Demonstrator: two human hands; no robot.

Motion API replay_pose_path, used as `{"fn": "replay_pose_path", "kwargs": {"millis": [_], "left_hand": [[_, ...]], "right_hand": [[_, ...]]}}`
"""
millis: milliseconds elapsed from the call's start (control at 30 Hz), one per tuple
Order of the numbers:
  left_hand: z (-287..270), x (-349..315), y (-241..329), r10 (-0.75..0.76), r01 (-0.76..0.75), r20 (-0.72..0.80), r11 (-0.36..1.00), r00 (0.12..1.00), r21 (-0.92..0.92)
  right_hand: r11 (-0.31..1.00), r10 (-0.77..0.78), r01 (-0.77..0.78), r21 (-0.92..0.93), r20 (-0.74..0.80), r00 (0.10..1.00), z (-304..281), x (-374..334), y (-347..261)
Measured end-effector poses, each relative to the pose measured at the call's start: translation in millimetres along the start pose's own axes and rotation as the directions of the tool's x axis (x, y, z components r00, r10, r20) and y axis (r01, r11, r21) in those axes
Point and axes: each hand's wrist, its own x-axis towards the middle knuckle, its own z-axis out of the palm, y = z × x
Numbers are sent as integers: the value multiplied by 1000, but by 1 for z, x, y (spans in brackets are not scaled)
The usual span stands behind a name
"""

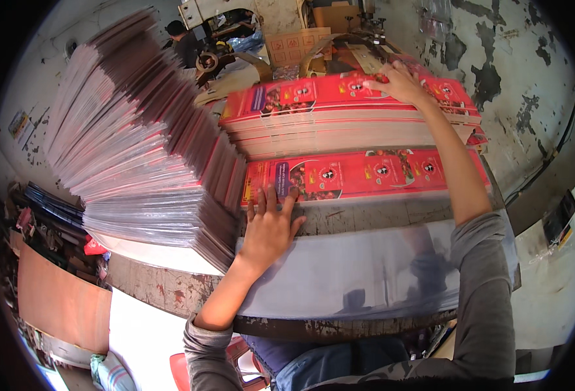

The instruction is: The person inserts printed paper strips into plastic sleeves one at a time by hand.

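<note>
My left hand [269,228] rests with fingers spread at the left end of a low pile of red printed sheets [359,174]. Behind that pile stands a thicker stack of the same long red sheets [287,98]. On its top, toward the right, lies my right hand [401,83], thumb stretched out to the left and the other fingers bent toward the far edge. Its fingertips are partly hidden. Closest to me lies a stack of clear plastic sheets or sleeves [359,274], glossy and reflecting.
A tall, leaning, fanned stack of plastic-covered sheets [137,143] rises at my left on the worn table [163,283]. Beyond stand a cardboard box [294,47] and machinery. Another person [186,44] sits far back left. A peeling wall [489,78] borders the right.
</note>
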Motion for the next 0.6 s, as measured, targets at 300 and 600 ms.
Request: {"fn": "replay_pose_path", "kwargs": {"millis": [300, 600], "left_hand": [[-21, -1, -18, 168, -154, 104, 980, 980, -127], [-51, -42, -1, 293, -243, 156, 930, 943, -276]], "right_hand": [[852, -498, 276, -445, -526, 689, -88, -79, -12], [996, -85, 67, -54, -596, 799, -141, -156, 6]]}}
